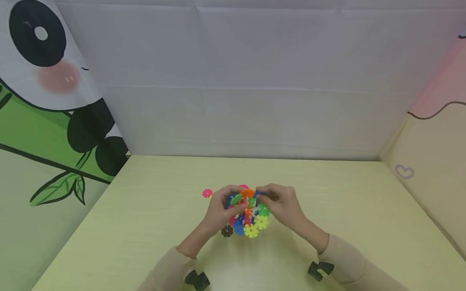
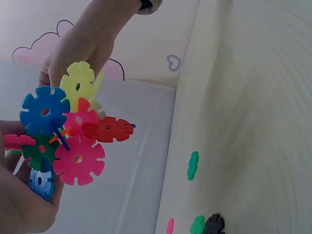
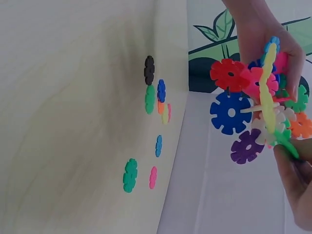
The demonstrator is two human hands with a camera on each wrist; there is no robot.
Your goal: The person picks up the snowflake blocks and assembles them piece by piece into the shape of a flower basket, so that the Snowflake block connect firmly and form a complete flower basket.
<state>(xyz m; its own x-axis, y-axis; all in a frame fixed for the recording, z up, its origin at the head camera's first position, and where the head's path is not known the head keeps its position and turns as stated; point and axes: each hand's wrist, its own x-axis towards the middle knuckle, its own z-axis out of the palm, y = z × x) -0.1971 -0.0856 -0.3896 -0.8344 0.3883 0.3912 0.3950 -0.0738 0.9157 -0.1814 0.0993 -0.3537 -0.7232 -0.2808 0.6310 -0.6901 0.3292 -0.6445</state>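
Note:
A ball-like cluster of interlocking plastic flower discs [image 1: 248, 210] in many colours is held up between both hands, above the table. My left hand [image 1: 218, 210] grips its left side, thumb across the front near an orange disc [image 1: 248, 193]. At the right edge my right hand [image 1: 285, 204] pinches a disc between thumb and fingers, close to a blue disc [image 1: 259, 193]. In the right wrist view, the right fingertips meet a green disc [image 3: 286, 144] below a yellow one [image 3: 267, 92]. The left wrist view shows blue, pink and red discs [image 2: 109, 129] on the cluster's underside.
Loose discs lie on the pale table [image 1: 145, 226] beneath and beyond the cluster, among them a pink disc [image 1: 207, 193], a black disc [image 3: 149, 70] and a green disc [image 3: 130, 175]. A white backdrop [image 1: 255, 121] rises behind the table, with printed panels at both sides.

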